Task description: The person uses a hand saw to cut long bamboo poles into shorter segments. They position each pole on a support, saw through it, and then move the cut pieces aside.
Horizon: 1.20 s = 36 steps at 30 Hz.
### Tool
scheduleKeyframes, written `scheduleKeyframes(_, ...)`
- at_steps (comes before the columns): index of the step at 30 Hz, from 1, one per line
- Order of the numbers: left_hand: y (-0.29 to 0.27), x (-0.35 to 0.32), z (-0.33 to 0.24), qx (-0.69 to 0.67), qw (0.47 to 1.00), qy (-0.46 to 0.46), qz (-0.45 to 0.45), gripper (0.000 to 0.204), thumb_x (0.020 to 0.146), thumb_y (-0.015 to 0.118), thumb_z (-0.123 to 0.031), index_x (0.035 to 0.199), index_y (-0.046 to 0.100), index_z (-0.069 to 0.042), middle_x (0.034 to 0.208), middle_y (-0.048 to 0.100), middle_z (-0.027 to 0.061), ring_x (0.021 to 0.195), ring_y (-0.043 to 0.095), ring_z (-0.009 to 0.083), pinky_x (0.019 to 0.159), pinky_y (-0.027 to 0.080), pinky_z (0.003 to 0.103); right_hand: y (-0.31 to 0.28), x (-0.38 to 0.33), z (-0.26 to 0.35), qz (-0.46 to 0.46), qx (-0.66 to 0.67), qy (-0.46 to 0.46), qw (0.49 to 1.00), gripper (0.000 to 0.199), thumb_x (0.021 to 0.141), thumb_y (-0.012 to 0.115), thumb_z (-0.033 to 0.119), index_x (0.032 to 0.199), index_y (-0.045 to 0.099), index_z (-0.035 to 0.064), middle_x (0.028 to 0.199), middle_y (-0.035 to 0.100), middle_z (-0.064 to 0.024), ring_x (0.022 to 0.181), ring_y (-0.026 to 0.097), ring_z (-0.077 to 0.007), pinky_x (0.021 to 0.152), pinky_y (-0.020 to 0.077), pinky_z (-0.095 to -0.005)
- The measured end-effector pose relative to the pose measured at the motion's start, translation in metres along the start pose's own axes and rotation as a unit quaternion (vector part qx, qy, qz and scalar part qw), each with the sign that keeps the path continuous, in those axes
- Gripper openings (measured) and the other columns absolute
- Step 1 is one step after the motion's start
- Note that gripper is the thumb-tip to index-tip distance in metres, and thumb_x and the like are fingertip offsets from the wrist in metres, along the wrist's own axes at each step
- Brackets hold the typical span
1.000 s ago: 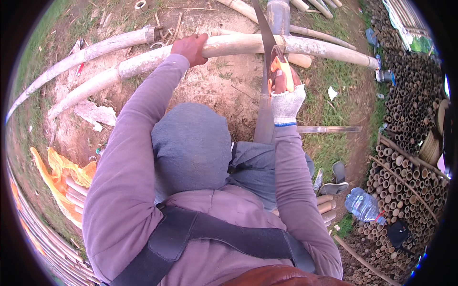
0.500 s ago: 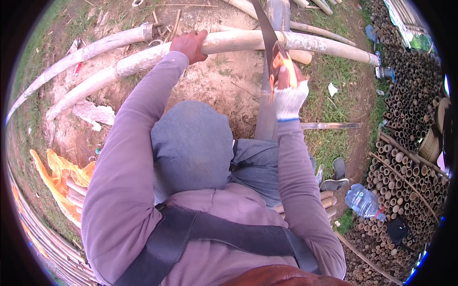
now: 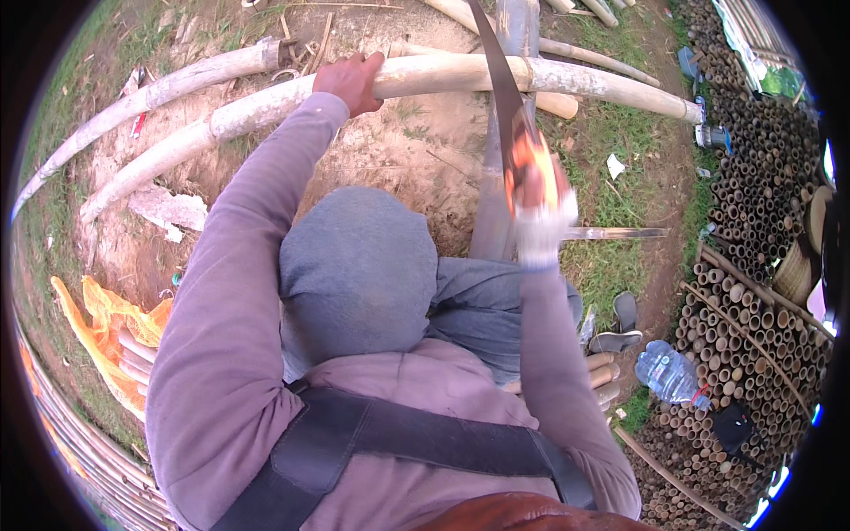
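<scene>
A thick, pale bamboo pole (image 3: 434,78) runs across in front of me, lying over a dark grey support beam (image 3: 490,199). My left hand (image 3: 351,82) is wrapped over the pole, left of the beam. In my right hand (image 3: 542,190), which wears a white knitted glove with the fingers bare, is a hand saw (image 3: 505,84) with an orange and black handle. The blade lies across the pole right by the beam and points away from me. The glove is smeared by motion. Whether the teeth have cut in cannot be made out.
Another bamboo pole (image 3: 177,88) lies at the far left. Orange netting (image 3: 115,314) covers some poles at lower left. On the right are stacked bamboo pieces (image 3: 753,230), a clear plastic bottle (image 3: 666,372) and grey slippers (image 3: 620,327).
My right hand has drawn the saw back toward me, its blade sliding along across the pole. The left hand keeps its place on the pole.
</scene>
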<state>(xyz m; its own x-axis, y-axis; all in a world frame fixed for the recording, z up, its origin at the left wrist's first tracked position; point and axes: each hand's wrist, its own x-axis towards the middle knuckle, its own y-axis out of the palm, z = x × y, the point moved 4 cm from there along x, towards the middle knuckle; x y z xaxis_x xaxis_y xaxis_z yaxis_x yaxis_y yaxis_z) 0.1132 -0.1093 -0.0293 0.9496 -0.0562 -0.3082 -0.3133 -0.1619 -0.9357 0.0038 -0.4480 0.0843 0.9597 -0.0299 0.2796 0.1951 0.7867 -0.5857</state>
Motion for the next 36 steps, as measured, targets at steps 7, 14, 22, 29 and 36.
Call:
scheduleKeyframes(7, -0.007, 0.002, 0.011, -0.011, 1.0, -0.012, 0.011, 0.067, 0.087, 0.086, -0.041, 0.139, 0.052, -0.016, 0.121, 0.071, 0.0139, 0.106, 0.075, 0.0343, 0.093, 0.062, 0.049, -0.016, -0.015, 0.025, 0.025, -0.024, -0.014, 0.999, 0.046, 0.107, 0.068, 0.03, 0.137, 0.068, -0.0053, 0.112, 0.078, -0.02, 0.096, 0.076, -0.0234, 0.086, 0.0601, -0.0365)
scheduleKeyframes(14, 0.003, 0.001, 0.007, 0.006, 1.0, -0.007, 0.01, 0.061, 0.088, 0.086, -0.042, 0.133, 0.055, -0.015, 0.119, 0.072, 0.015, 0.105, 0.076, 0.0341, 0.091, 0.063, 0.049, -0.047, -0.092, 0.001, 0.015, 0.111, 0.067, 0.991, 0.045, 0.108, 0.067, 0.028, 0.135, 0.066, -0.007, 0.105, 0.075, -0.0101, 0.087, 0.07, -0.0161, 0.075, 0.0548, -0.0305)
scheduleKeyframes(22, -0.005, -0.006, -0.004, 0.0, 1.0, 0.001, 0.021, 0.063, 0.086, 0.086, -0.039, 0.137, 0.055, -0.016, 0.122, 0.072, 0.0149, 0.106, 0.075, 0.0349, 0.094, 0.062, 0.05, 0.025, 0.04, 0.005, -0.039, 0.043, -0.067, 0.996, 0.034, 0.106, 0.073, 0.027, 0.123, 0.074, -0.0032, 0.086, 0.073, -0.0041, 0.072, 0.065, -0.0088, 0.063, 0.0532, -0.0268)
scheduleKeyframes(29, -0.005, -0.003, 0.001, -0.004, 1.0, -0.01, 0.021, 0.068, 0.086, 0.086, -0.039, 0.141, 0.054, -0.015, 0.125, 0.071, 0.0151, 0.11, 0.075, 0.0362, 0.097, 0.061, 0.051, -0.077, -0.111, 0.026, 0.062, 0.12, 0.142, 0.981, 0.051, 0.11, 0.064, 0.032, 0.142, 0.062, -0.0081, 0.122, 0.076, -0.0163, 0.108, 0.074, -0.021, 0.093, 0.0593, -0.0335)
scheduleKeyframes(36, -0.005, 0.002, -0.001, -0.011, 1.0, 0.011, -0.017, 0.073, 0.083, 0.088, -0.039, 0.143, 0.052, -0.016, 0.125, 0.071, 0.0152, 0.111, 0.075, 0.0365, 0.098, 0.06, 0.051, 0.039, 0.054, -0.004, -0.006, 0.19, 0.098, 0.977, 0.035, 0.107, 0.07, 0.024, 0.13, 0.071, -0.0029, 0.099, 0.075, -0.0088, 0.081, 0.069, -0.0168, 0.071, 0.0559, -0.032)
